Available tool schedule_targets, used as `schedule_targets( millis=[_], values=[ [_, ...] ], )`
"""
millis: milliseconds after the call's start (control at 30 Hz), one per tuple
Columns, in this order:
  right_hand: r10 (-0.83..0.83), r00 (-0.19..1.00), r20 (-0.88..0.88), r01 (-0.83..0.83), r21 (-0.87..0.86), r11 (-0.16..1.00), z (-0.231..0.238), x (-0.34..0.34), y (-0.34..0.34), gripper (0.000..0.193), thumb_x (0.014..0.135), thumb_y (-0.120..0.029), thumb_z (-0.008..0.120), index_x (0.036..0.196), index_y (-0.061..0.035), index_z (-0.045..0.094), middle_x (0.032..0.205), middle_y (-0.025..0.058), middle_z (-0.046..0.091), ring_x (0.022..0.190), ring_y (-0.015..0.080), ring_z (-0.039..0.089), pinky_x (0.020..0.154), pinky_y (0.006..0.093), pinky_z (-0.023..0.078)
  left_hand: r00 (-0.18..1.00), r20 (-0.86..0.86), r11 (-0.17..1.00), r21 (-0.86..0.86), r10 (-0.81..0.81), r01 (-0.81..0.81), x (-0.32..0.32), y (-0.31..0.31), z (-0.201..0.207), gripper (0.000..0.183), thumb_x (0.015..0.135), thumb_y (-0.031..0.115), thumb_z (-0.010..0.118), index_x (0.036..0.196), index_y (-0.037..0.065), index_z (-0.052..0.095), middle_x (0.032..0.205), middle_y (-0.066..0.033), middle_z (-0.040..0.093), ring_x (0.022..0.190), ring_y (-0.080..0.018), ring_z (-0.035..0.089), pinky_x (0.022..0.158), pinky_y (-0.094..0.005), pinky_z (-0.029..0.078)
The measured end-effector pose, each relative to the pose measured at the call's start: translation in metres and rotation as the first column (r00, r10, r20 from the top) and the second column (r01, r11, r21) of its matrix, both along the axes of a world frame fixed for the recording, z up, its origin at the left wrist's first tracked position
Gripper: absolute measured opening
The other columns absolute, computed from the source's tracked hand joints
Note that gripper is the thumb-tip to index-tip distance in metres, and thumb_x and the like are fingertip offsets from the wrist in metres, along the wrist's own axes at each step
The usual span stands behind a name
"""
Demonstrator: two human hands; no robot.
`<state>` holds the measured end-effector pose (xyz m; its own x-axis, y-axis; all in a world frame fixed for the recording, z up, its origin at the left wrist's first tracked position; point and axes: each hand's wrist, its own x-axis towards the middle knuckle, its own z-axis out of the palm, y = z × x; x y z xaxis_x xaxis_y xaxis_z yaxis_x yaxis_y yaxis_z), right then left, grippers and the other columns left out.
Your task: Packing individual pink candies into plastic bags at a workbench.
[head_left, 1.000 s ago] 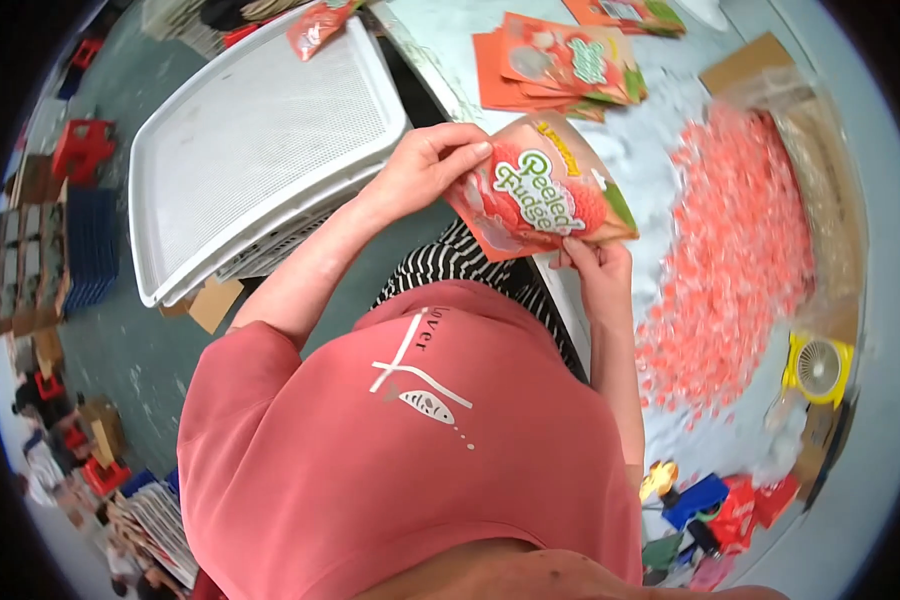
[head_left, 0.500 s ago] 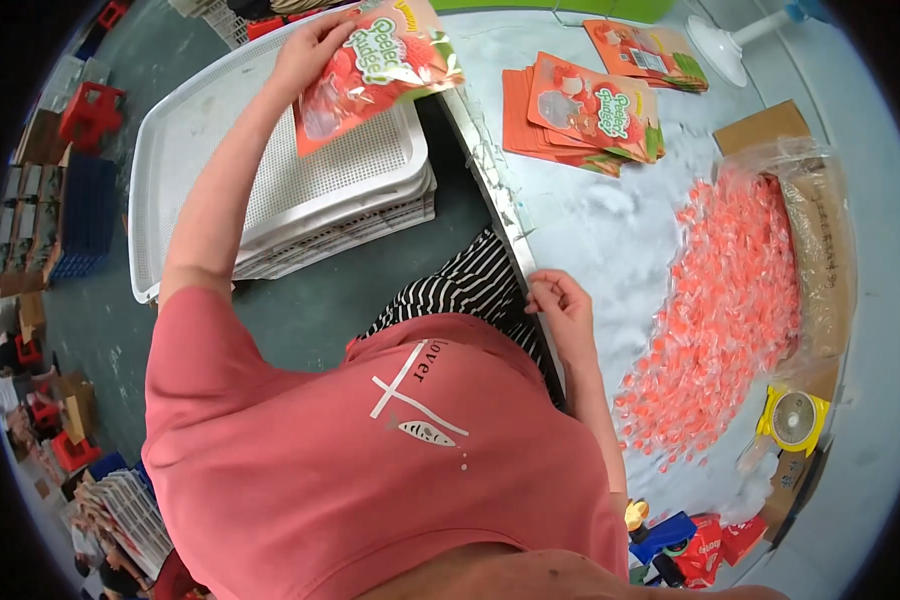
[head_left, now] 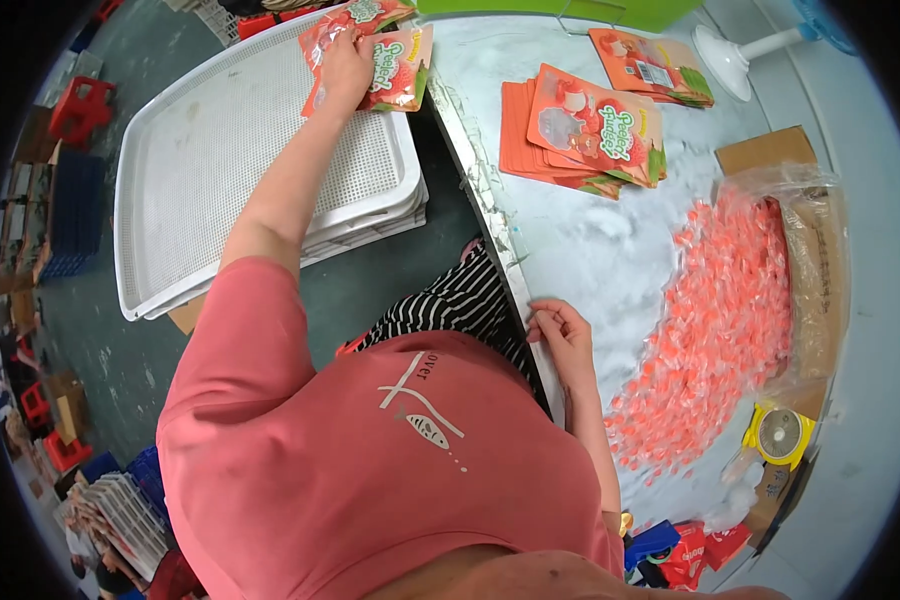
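Observation:
At the far end of the white perforated tray, my left hand lies over a red and orange pouch with a fruit print. Its fingers are curled and closed on the pouch, and the palm hides part of it. Another similar pouch shows just beyond. My right hand rests by the metal table edge, fingers loosely curled in with nothing seen in them. To the right of it spreads a large heap of small, clear-wrapped pink-red candies.
Flat pouches lie stacked on the white table, with a second stack behind. A cardboard box lined with clear plastic stands beyond the candies, near a yellow fan. More trays sit under the top one.
My left hand has lowered the pouch onto the far end of the tray, and a second pouch now shows there. My right hand stays at the table edge.

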<state>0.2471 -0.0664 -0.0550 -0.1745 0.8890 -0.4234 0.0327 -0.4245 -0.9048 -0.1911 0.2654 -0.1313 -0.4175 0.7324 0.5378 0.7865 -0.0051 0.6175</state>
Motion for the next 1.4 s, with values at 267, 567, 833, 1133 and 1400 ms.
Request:
schedule_targets(
  millis=[267,567,833,1133,1400],
  values=[
    [-0.126,0.969,0.212,0.080,0.216,0.973,0.015,0.017,0.049,0.016,0.098,-0.012,0.058,0.102,0.0018,0.066,0.078,0.0013,0.061,0.071,0.0093,0.057,0.068,0.0240,0.048,0.797,-0.413,0.884,-0.041,-0.440,0.466,0.009,-0.072,0.013,0.065,0.087,0.052,0.065,0.138,0.014,0.054,0.143,-0.0170,0.048,0.136,-0.0387,0.038,0.111,-0.0532,0.031],
    [-0.701,0.492,0.516,-0.089,0.831,0.550,0.008,0.080,0.223,0.041,0.085,-0.032,0.072,0.112,-0.0014,0.067,0.103,0.0192,0.065,0.095,0.0294,0.063,0.084,0.0385,0.052,0.880,-0.457,0.987,-0.144,-0.129,0.070,0.034,-0.030,-0.002,0.063,0.089,0.054,0.062,0.140,0.018,0.052,0.149,-0.0165,0.041,0.141,-0.0414,0.030,0.111,-0.0581,0.028],
    [-0.538,0.418,0.732,-0.059,0.613,0.788,0.003,0.066,0.277,0.047,0.075,-0.043,0.075,0.099,-0.0039,0.067,0.098,0.0188,0.067,0.095,0.0385,0.063,0.082,0.0476,0.051,0.928,-0.295,0.964,-0.208,-0.225,0.168,0.022,-0.073,0.016,0.061,0.089,0.044,0.065,0.138,0.010,0.052,0.144,-0.0219,0.045,0.136,-0.0425,0.037,0.110,-0.0543,0.032],
    [-0.548,0.569,0.613,0.016,0.658,0.753,-0.037,0.102,0.270,0.042,0.070,-0.036,0.084,0.082,0.0014,0.068,0.069,0.0078,0.065,0.061,0.0160,0.058,0.061,0.0325,0.049,0.904,-0.203,0.925,-0.144,-0.376,0.352,0.117,-0.164,0.076,0.062,0.076,0.013,0.074,0.134,0.007,0.051,0.141,-0.0208,0.043,0.134,-0.0428,0.037,0.106,-0.0540,0.035],
    [-0.479,0.653,0.587,-0.004,0.635,0.773,-0.016,0.102,0.270,0.025,0.081,-0.021,0.075,0.077,0.0031,0.068,0.063,0.0047,0.063,0.058,0.0116,0.055,0.057,0.0307,0.045,0.764,-0.120,0.774,-0.099,-0.633,0.626,0.159,-0.208,0.085,0.058,0.076,0.010,0.073,0.131,0.005,0.054,0.143,-0.0231,0.043,0.129,-0.0420,0.044,0.106,-0.0483,0.039]
  ],
)
